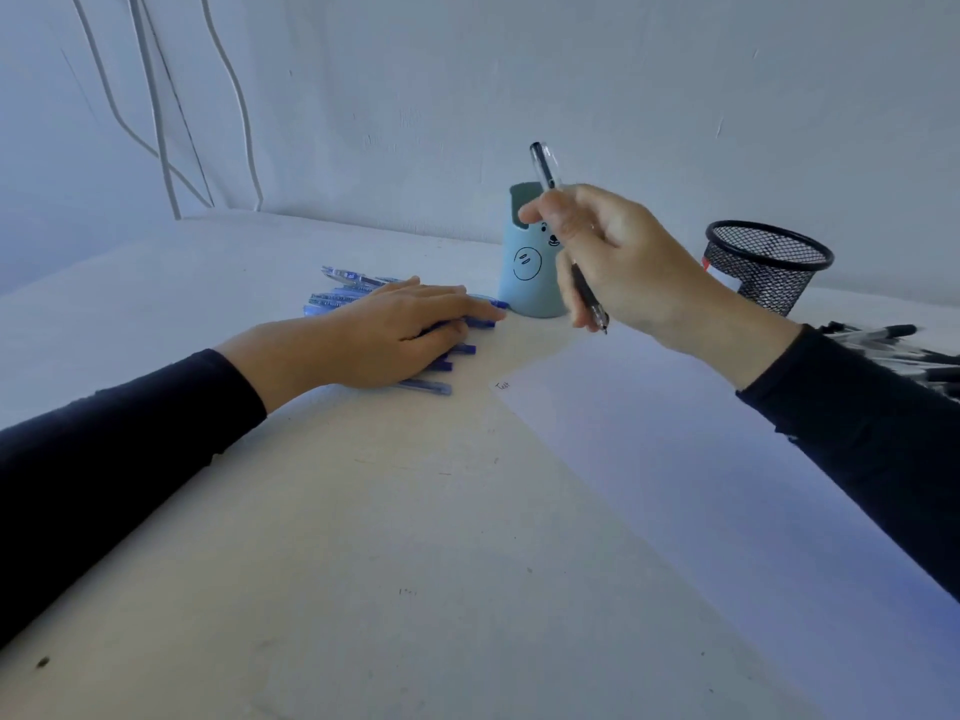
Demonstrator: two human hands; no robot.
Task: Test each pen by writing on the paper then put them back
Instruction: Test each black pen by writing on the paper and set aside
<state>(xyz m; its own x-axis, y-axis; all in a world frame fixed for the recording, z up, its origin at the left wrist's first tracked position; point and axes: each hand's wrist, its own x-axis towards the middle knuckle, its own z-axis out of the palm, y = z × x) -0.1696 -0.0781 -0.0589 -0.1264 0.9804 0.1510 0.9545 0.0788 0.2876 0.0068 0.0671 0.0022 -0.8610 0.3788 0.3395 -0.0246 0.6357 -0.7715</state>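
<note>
My right hand [628, 267] grips a black pen [544, 168], held nearly upright above the far corner of the white paper [691, 459], tip pointing down just above the sheet. A small written word shows at the paper's left corner. My left hand [400, 330] rests flat, fingers straight, on a pile of several blue pens [343, 288] lying on the table. A light-blue pen holder [524, 272] with a drawn face stands behind, between my hands. A black mesh pen cup [763, 267] stands at the right rear.
Several black pens [893, 350] lie in a heap at the right edge, behind my right sleeve. The white table [363, 537] meets a white wall at the back, with cables hanging at the upper left.
</note>
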